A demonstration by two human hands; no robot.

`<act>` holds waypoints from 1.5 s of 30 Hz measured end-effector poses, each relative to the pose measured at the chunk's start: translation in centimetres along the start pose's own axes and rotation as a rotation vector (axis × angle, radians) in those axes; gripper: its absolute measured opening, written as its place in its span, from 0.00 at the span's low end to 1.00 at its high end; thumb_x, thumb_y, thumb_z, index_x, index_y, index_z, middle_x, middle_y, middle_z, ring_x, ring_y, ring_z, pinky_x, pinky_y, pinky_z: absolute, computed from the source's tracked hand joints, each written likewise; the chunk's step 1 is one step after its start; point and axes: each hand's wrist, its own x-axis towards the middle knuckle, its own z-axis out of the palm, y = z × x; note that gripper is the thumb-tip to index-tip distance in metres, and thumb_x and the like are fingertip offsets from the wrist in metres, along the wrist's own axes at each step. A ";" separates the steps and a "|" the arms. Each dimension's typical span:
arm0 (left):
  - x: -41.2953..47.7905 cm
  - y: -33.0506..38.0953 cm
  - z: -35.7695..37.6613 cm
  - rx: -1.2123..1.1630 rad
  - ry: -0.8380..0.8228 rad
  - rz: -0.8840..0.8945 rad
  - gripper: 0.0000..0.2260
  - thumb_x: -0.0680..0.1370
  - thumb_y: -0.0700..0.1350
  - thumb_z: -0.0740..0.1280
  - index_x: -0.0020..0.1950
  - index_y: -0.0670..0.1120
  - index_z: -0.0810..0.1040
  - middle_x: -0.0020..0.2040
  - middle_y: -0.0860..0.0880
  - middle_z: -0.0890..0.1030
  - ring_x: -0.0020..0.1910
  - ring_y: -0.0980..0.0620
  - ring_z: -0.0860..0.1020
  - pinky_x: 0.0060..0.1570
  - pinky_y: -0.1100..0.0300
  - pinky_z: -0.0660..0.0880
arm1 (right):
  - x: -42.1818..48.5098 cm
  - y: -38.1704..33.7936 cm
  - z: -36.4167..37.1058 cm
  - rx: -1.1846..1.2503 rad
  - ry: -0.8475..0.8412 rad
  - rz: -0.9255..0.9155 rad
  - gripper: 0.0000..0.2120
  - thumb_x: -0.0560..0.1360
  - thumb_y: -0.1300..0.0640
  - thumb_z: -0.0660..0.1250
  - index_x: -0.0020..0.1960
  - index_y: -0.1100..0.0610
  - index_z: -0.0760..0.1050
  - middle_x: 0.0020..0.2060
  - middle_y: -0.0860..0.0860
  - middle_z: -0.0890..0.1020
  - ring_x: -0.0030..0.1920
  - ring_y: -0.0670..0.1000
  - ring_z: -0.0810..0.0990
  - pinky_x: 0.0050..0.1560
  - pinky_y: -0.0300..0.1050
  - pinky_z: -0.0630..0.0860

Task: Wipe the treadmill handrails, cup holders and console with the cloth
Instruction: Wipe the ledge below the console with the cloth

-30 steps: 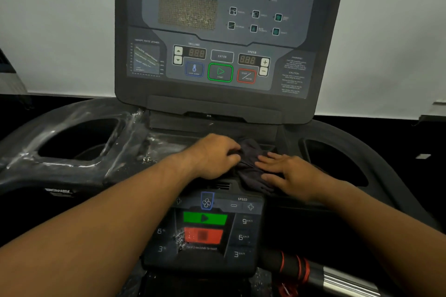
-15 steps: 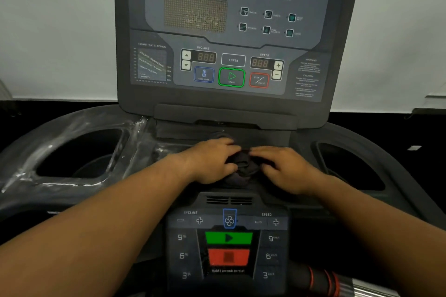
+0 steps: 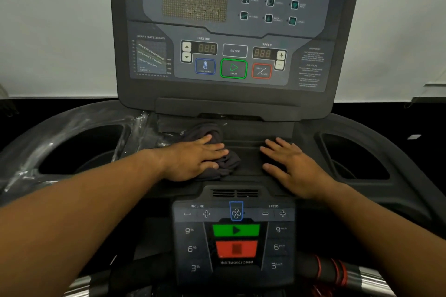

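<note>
The dark cloth [image 3: 229, 164] lies bunched on the shallow tray [image 3: 251, 138] just below the treadmill console [image 3: 231, 31], left of the tray's middle. The left hand [image 3: 193, 157] presses flat on top of it, fingers straight and close together. Folds of cloth show beyond the fingertips and behind the index finger. The right hand [image 3: 292, 166] rests palm-down on the bare tray, fingers straight and slightly spread. It is apart from the cloth, with a strip of tray between them. The left cup holder [image 3: 82, 149], edged with shiny wrinkled film, and the right cup holder [image 3: 354, 157] flank the tray. The lower control panel [image 3: 234, 236] sits nearer the person, between the forearms.
</note>
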 end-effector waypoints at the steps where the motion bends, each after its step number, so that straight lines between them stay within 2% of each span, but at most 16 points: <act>1: -0.9 -0.6 0.1 -0.011 -0.004 -0.028 0.27 0.82 0.60 0.51 0.79 0.55 0.52 0.79 0.57 0.50 0.78 0.50 0.41 0.76 0.56 0.41 | 0.1 -0.1 -0.1 -0.007 -0.019 0.011 0.26 0.80 0.43 0.57 0.76 0.46 0.59 0.76 0.44 0.57 0.77 0.47 0.48 0.73 0.46 0.42; 3: -2.8 -1.2 0.4 -0.031 -0.028 -0.089 0.42 0.70 0.76 0.40 0.79 0.55 0.49 0.79 0.58 0.47 0.77 0.51 0.39 0.75 0.57 0.40 | 0.3 -0.2 -0.1 -0.023 -0.043 0.030 0.28 0.80 0.41 0.56 0.77 0.46 0.56 0.77 0.44 0.56 0.77 0.46 0.47 0.75 0.50 0.42; 4: -3.5 -1.3 0.6 -0.024 -0.050 -0.122 0.48 0.64 0.79 0.36 0.79 0.55 0.47 0.78 0.58 0.44 0.77 0.52 0.38 0.74 0.56 0.40 | 0.3 -0.1 0.0 -0.027 -0.043 0.041 0.28 0.80 0.41 0.55 0.77 0.46 0.56 0.77 0.44 0.56 0.77 0.47 0.47 0.75 0.52 0.42; 5: -3.8 -1.3 0.8 -0.009 -0.064 -0.139 0.47 0.65 0.79 0.35 0.79 0.55 0.45 0.79 0.57 0.43 0.77 0.52 0.38 0.74 0.54 0.40 | 0.2 -0.1 0.1 -0.024 -0.026 0.053 0.28 0.80 0.42 0.55 0.77 0.47 0.56 0.77 0.44 0.56 0.77 0.47 0.47 0.75 0.52 0.42; 6: -3.8 -1.1 0.9 0.003 -0.064 -0.142 0.41 0.71 0.75 0.38 0.79 0.55 0.43 0.79 0.56 0.41 0.77 0.51 0.37 0.74 0.53 0.40 | 0.1 -0.1 0.3 -0.012 0.007 0.069 0.27 0.80 0.43 0.56 0.77 0.48 0.56 0.77 0.44 0.57 0.77 0.47 0.48 0.75 0.52 0.42; 8: -3.1 -0.6 0.5 0.007 -0.068 -0.120 0.27 0.82 0.59 0.46 0.79 0.54 0.43 0.79 0.55 0.41 0.77 0.51 0.36 0.75 0.53 0.40 | 0.0 -0.1 0.5 0.030 0.085 0.118 0.26 0.81 0.46 0.56 0.77 0.50 0.58 0.76 0.46 0.59 0.77 0.47 0.50 0.75 0.52 0.44; 10: -2.0 0.0 0.0 0.026 -0.078 -0.060 0.25 0.84 0.52 0.48 0.79 0.53 0.44 0.79 0.55 0.42 0.77 0.52 0.36 0.74 0.56 0.39 | 0.1 -0.1 0.5 0.066 0.111 0.151 0.24 0.82 0.49 0.56 0.76 0.52 0.60 0.76 0.48 0.61 0.77 0.48 0.52 0.75 0.51 0.45; 13: 0.2 0.9 -0.3 0.042 -0.077 0.052 0.24 0.84 0.51 0.49 0.79 0.53 0.45 0.79 0.56 0.43 0.76 0.54 0.35 0.75 0.57 0.38 | 0.2 0.0 0.5 0.112 0.133 0.168 0.22 0.82 0.53 0.56 0.75 0.53 0.62 0.75 0.49 0.63 0.76 0.49 0.56 0.75 0.50 0.47; 16: 2.5 2.0 -0.3 0.096 -0.075 0.134 0.24 0.84 0.52 0.48 0.79 0.53 0.44 0.79 0.56 0.43 0.75 0.56 0.34 0.74 0.58 0.35 | 0.2 0.2 0.4 0.213 0.242 0.204 0.20 0.81 0.58 0.58 0.73 0.56 0.67 0.72 0.53 0.68 0.74 0.51 0.62 0.75 0.47 0.54; 20: 6.0 4.4 -0.9 0.218 -0.060 0.213 0.24 0.84 0.52 0.47 0.80 0.53 0.44 0.80 0.54 0.43 0.77 0.52 0.36 0.73 0.56 0.35 | 0.3 0.6 0.2 0.281 0.347 0.294 0.17 0.81 0.60 0.59 0.69 0.58 0.72 0.66 0.55 0.76 0.68 0.53 0.72 0.65 0.36 0.62; 25: 9.6 8.1 -1.4 0.288 -0.049 0.298 0.24 0.84 0.51 0.48 0.80 0.50 0.47 0.81 0.51 0.47 0.79 0.49 0.40 0.76 0.51 0.39 | 0.3 1.2 0.3 0.345 0.415 0.348 0.16 0.80 0.62 0.59 0.66 0.58 0.75 0.61 0.56 0.80 0.62 0.53 0.76 0.58 0.34 0.65; 31: 7.5 6.0 -1.1 0.215 0.038 0.277 0.23 0.84 0.52 0.49 0.79 0.50 0.53 0.79 0.54 0.54 0.79 0.50 0.46 0.76 0.54 0.44 | 0.4 0.9 0.4 0.226 0.329 0.322 0.17 0.80 0.62 0.58 0.68 0.60 0.72 0.65 0.57 0.77 0.65 0.56 0.74 0.57 0.32 0.60; 36: 2.4 1.1 -0.6 0.198 0.020 0.116 0.24 0.84 0.53 0.49 0.80 0.52 0.50 0.80 0.56 0.52 0.79 0.54 0.45 0.76 0.56 0.43 | 0.2 0.6 0.3 0.191 0.296 0.301 0.17 0.80 0.62 0.58 0.68 0.59 0.72 0.66 0.55 0.75 0.66 0.54 0.72 0.61 0.33 0.59; 40: -2.4 -2.9 0.1 0.154 0.025 -0.019 0.30 0.78 0.59 0.43 0.79 0.53 0.49 0.79 0.57 0.51 0.78 0.55 0.43 0.75 0.58 0.41 | 0.1 0.6 0.3 0.153 0.258 0.257 0.17 0.80 0.60 0.59 0.69 0.58 0.71 0.69 0.54 0.73 0.70 0.53 0.68 0.65 0.34 0.56; 42: -4.5 -4.3 0.3 0.142 0.032 -0.088 0.31 0.76 0.61 0.40 0.79 0.55 0.47 0.79 0.58 0.49 0.77 0.57 0.41 0.74 0.60 0.39 | 0.2 0.4 0.4 0.108 0.189 0.220 0.19 0.81 0.55 0.58 0.72 0.55 0.68 0.72 0.53 0.69 0.74 0.52 0.62 0.71 0.41 0.53; 45: -5.5 -4.5 0.7 0.152 0.033 -0.155 0.26 0.82 0.59 0.44 0.79 0.54 0.46 0.79 0.59 0.45 0.77 0.57 0.39 0.73 0.60 0.37 | 0.4 0.2 0.7 0.027 0.107 0.168 0.21 0.82 0.49 0.56 0.74 0.50 0.64 0.75 0.50 0.63 0.76 0.51 0.56 0.74 0.52 0.50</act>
